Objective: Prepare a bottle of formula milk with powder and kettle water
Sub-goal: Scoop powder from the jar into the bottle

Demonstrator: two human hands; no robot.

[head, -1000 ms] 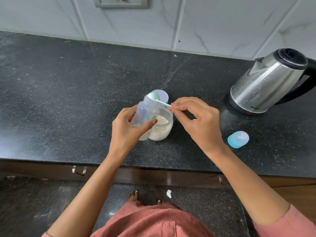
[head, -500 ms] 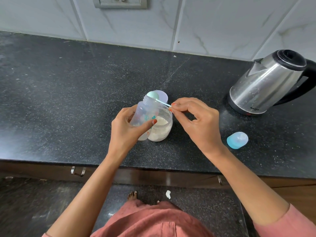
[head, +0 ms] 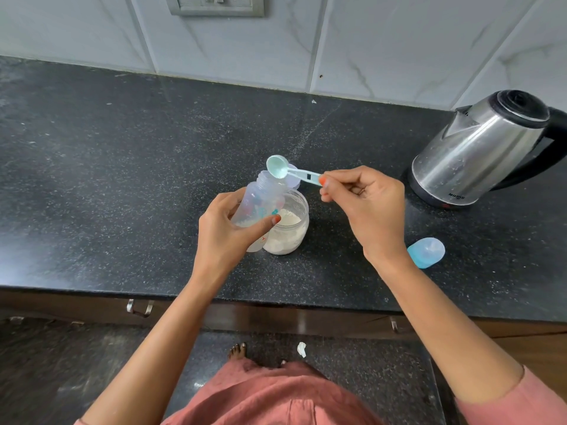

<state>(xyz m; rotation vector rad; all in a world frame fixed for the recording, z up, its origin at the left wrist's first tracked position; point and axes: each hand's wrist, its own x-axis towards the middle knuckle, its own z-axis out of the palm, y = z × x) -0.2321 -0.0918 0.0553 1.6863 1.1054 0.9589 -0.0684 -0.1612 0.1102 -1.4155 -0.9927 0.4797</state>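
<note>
My left hand (head: pixel 225 233) grips a clear baby bottle (head: pixel 256 202), tilted with its open mouth pointing up and away; a little white powder lies inside it. My right hand (head: pixel 365 207) pinches the handle of a pale green measuring spoon (head: pixel 277 168), whose empty bowl faces me just above the bottle's mouth. Right behind the bottle stands an open glass jar of white formula powder (head: pixel 290 230). A steel electric kettle (head: pixel 481 151) with a black lid and handle stands at the right.
A blue bottle cap (head: pixel 426 251) lies on the black granite counter (head: pixel 107 179) to the right of my right wrist. A pale round lid (head: pixel 293 179) lies behind the jar. The tiled wall carries a socket plate (head: pixel 214 4). Drawer handles (head: pixel 139 308) sit below the counter edge.
The spoon has turned over from face down on the bottle's mouth to face up and empty, lifted slightly. My right hand has drawn back to the right. The bottle stays put.
</note>
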